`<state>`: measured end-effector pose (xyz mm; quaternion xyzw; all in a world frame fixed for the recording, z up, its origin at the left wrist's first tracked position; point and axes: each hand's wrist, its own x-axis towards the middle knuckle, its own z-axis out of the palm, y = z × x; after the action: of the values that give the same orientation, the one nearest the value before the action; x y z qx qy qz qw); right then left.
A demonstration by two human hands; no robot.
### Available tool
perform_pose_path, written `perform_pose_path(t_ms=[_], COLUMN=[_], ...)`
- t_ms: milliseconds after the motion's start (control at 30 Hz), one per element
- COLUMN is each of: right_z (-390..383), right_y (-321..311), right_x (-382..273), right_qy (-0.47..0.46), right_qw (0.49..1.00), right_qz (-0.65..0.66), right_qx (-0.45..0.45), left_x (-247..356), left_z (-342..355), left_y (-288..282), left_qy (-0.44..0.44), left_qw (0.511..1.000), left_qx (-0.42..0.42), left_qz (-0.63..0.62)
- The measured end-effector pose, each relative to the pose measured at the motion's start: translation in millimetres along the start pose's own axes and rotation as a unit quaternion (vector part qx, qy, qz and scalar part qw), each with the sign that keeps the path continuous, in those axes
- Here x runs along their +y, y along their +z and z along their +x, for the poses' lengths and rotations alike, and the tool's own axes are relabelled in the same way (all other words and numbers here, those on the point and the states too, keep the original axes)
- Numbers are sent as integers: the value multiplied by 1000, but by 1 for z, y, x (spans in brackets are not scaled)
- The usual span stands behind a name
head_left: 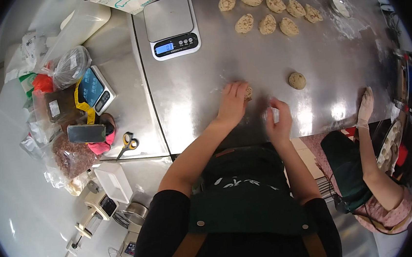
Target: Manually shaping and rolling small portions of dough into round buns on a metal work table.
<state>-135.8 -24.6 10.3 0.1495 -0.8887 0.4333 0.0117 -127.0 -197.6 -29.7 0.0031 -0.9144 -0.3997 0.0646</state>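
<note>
My left hand point(234, 102) rests on the steel table with its fingers curled over a piece of dough point(248, 93). Only the dough's right side shows past the fingers; it is pale with brown bits. Just to the right, my right hand point(278, 118) is raised a little near the table's front edge, fingers bent and smeared by motion, apart from the dough. Farther right sits a round dough ball point(297, 81). Two rows of cut, oval dough pieces point(267, 24) lie at the far side, their speckled faces up.
A digital scale point(169, 21) stands at the back left, lit. Left of the table seam are a second scale point(95, 89), scissors point(128, 144), a phone point(87, 133) and bags. A small flour-dusted bowl point(340, 4) sits far right. A co-worker's gloved hand point(365, 107) touches the right edge.
</note>
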Motion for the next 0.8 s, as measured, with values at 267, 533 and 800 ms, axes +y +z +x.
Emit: perform_pose_path(t_ms=[267,533,800], right_z=[8,20,29], right_y=[22,30,34], right_x=[-22,-11,-5], right_qy=[-168,-242,-223], right_qw=[977,929,928], right_qz=[-40,-157,-157], right_qx=[-129,-232,-255], left_x=[9,5,5], left_z=[-34,-46,-34], left_y=[-37,-26,-26], left_qy=[28,78,25], left_qw=[999,988,980], left_qx=[-1,-92,-160], left_qz=[-27,94,111])
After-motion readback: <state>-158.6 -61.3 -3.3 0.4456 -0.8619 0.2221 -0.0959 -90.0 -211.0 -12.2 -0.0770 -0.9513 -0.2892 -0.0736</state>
